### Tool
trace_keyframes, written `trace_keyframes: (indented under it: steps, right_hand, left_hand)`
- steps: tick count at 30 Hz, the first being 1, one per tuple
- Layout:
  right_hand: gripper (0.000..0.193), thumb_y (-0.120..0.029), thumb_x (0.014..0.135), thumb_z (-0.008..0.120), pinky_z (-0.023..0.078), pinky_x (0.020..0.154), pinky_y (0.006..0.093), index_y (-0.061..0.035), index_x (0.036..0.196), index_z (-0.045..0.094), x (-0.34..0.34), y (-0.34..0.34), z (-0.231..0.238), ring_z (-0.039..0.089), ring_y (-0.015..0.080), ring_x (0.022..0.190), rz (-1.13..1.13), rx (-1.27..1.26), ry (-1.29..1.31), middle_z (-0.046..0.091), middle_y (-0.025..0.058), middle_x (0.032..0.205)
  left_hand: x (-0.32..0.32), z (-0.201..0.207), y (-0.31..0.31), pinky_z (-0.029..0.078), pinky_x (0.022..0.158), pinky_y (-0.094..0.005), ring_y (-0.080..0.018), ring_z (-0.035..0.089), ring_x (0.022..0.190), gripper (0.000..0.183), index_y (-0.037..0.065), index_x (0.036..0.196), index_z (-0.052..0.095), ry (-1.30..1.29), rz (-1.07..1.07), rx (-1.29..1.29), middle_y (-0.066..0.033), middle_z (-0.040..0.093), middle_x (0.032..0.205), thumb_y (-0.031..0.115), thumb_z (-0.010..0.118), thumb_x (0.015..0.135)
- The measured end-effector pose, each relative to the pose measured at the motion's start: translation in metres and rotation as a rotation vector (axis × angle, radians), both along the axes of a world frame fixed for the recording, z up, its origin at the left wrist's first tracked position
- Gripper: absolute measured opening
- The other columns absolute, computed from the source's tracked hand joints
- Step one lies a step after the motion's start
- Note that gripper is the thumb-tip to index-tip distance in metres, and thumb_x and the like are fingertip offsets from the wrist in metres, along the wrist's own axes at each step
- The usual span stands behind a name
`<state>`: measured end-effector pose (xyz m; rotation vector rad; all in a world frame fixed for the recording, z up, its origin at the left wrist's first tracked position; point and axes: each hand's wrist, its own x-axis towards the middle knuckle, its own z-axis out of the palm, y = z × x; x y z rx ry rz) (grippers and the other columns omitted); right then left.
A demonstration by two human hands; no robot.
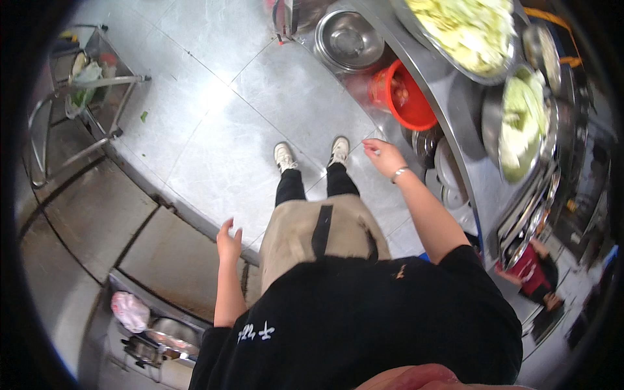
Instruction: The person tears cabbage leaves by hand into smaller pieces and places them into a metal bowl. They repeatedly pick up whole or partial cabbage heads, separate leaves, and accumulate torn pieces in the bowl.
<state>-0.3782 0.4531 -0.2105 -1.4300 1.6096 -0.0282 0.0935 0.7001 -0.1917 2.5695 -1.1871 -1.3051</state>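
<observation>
My left hand (pixel 229 242) hangs in the air at my left side, its thumb and fingers apart and nothing in it. Out in front to the right is my right hand (pixel 385 158), with a silvery bracelet (pixel 400 173) on the wrist. Its fingers are loosely bent and slightly apart, and I see nothing held in them. The nearest thing to it is the red bucket (pixel 413 107) on the shelf under the metal counter, which it does not touch. Below my hands are a beige apron (pixel 289 234) and my white shoes (pixel 284 156).
The metal counter (pixel 459 140) bears a large bowl of chopped cabbage (pixel 468 29) and another bowl with pale green leaves (pixel 522 120). Metal basins (pixel 351 40) sit low beside the bucket. A metal-framed stand (pixel 97 83) is far left. Another person (pixel 530 270) is at the right.
</observation>
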Motion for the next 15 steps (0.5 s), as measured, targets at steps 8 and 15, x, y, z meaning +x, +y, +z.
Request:
trace_keyframes:
  steps: [8,15]
  right_hand:
    - [0.072,-0.043,0.094,0.057,0.027,0.117,0.0495,-0.013,0.153,0.03,0.024,-0.184,-0.3,0.029,0.0323,0.145,0.44,-0.15,0.596,0.03,0.0157,0.158]
    - [0.055,-0.043,0.095,0.054,0.027,0.114,0.049,-0.0153,0.142,0.048,0.045,-0.257,-0.367,0.04,0.0309,0.138,0.315,-0.063,0.724,0.046,0.0112,0.146]
  left_hand:
    - [-0.082,-0.042,0.12,0.048,0.095,-0.038,-0.0313,0.064,0.11,0.043,0.004,0.127,0.06,0.039,0.115,0.291,-0.0161,0.068,0.115,0.012,0.07,0.086]
    - [-0.087,-0.045,0.151,0.048,0.095,-0.0382,-0.0307,0.065,0.109,0.044,0.007,0.129,0.058,-0.04,0.388,0.449,-0.0122,0.07,0.112,0.013,0.068,0.087]
